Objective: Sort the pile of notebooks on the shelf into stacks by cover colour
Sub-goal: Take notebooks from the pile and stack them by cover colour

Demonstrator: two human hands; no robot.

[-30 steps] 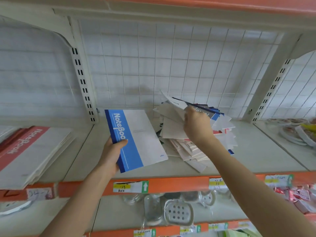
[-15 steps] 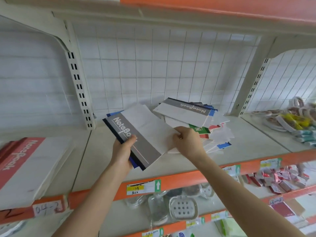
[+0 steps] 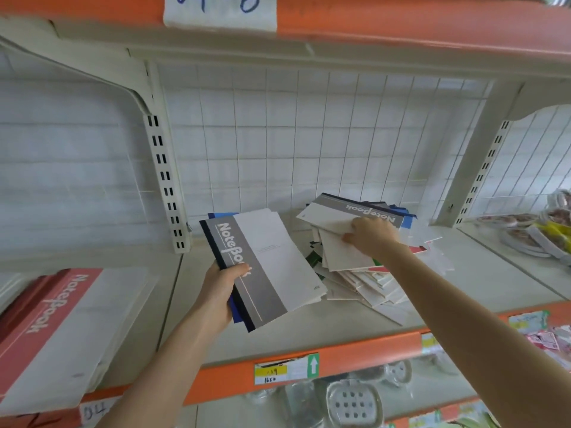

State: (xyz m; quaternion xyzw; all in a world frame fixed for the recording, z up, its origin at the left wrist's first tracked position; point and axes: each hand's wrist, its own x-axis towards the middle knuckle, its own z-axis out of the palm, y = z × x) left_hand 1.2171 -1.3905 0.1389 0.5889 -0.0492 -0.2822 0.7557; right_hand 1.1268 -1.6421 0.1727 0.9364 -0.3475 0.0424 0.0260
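**Sorting thin notebooks: a fresh grey one is coming off the heap**

Lying jumbled on the middle of the shelf, towards its right, the pile is fanning out in every direction, covers facing different ways. These look like thin, light, soft-covered booklets: they are likely to bend if lifted by one corner and to slide on each other, so taking one by a long edge or by the spine, with the thumb under and fingers over, is probably safest.

The right hand is reaching onto the heap with its fingers curling round the near edge of the top notebook, a grey-banded one lying upside down to the viewer; the thumb is hidden.

The left hand is holding a small bundle above the shelf, just left of the pile, thumb pressing on the grey notebook and fingers wrapping beneath. A blue notebook is peeking out under it.

Counting: two grey-banded covers are showing, one held and one on the heap. The bundle is holding at least two books. The pile is holding many, too overlapped to number, with blue, red and green edges showing.

Further left, in the neighbouring bay, a red stack is sitting several books deep, only its top cover readable. A wire grid is backing the shelf.
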